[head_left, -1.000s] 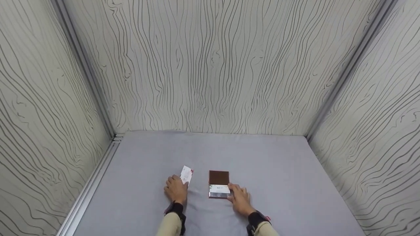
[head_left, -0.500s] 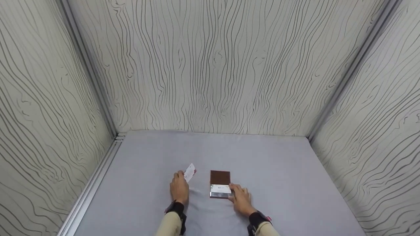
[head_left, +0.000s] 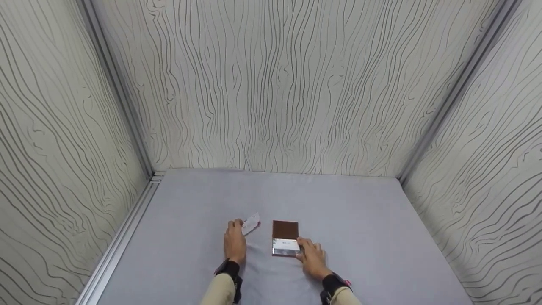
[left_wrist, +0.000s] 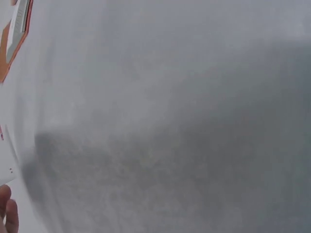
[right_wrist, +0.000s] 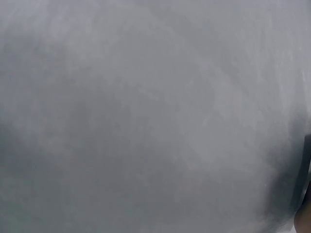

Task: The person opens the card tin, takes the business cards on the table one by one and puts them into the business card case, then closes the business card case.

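Note:
A white business card with red marks (head_left: 252, 223) is pinched in the fingers of my left hand (head_left: 235, 242), tilted up to the right. To its right lies a brown card holder (head_left: 285, 229), opened flat, with its brown flap away from me. White cards (head_left: 286, 244) sit in its near half above a shiny silver strip. My right hand (head_left: 312, 257) grips the holder's near right edge, thumb low and fingers along the side. In the left wrist view, only fingertips (left_wrist: 10, 216), part of the card (left_wrist: 6, 162) and the holder's corner (left_wrist: 16, 36) show at the left.
A grey cloth (head_left: 338, 212) covers the table, slightly wrinkled between the hands. Pale walls with a wood-grain pattern (head_left: 271, 84) enclose it at the back and both sides. A metal rail (head_left: 120, 241) runs along the left edge.
My left hand has moved a little to the right and away from me, lifting and turning the business card towards the holder. My right hand and the card holder stay nearly still.

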Demonstrator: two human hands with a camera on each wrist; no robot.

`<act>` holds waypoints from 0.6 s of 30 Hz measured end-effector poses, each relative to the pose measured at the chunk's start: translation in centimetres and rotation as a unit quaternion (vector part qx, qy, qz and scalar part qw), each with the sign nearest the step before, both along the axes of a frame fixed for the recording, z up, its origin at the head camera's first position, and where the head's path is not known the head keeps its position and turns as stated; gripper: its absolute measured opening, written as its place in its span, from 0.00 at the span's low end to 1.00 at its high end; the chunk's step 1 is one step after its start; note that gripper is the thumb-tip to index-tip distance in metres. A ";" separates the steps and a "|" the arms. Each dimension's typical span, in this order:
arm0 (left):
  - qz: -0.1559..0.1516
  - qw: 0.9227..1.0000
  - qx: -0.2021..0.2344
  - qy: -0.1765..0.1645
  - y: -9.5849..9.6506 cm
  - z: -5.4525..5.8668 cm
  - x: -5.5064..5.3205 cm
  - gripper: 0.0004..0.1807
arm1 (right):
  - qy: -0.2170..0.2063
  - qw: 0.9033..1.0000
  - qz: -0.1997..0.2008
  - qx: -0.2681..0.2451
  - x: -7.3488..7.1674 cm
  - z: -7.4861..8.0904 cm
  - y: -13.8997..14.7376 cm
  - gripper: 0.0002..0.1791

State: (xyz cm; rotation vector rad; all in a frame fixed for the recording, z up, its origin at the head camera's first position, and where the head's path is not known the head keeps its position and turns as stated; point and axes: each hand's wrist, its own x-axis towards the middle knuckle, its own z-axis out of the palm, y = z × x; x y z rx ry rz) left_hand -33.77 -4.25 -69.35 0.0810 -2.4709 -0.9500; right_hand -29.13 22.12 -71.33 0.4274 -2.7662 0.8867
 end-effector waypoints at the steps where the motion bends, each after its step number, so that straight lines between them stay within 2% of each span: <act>1: -0.007 1.000 0.005 -0.001 0.1 0.2 0.0 0.12 | 0.002 1.000 0.000 -0.001 0.0 0.0 0.0 0.27; 5: -0.037 0.999 0.026 0.012 0.6 0.5 0.1 0.10 | 0.002 1.000 -0.005 0.001 0.0 -0.2 0.0 0.27; 12: -0.091 0.993 0.026 0.066 1.2 0.0 -0.1 0.06 | -0.004 1.000 -0.009 0.013 0.0 -0.2 0.0 0.27; 18: -0.119 0.990 0.023 0.069 1.8 -0.3 -0.2 0.04 | -0.001 1.000 -0.010 0.018 0.1 0.0 -0.1 0.27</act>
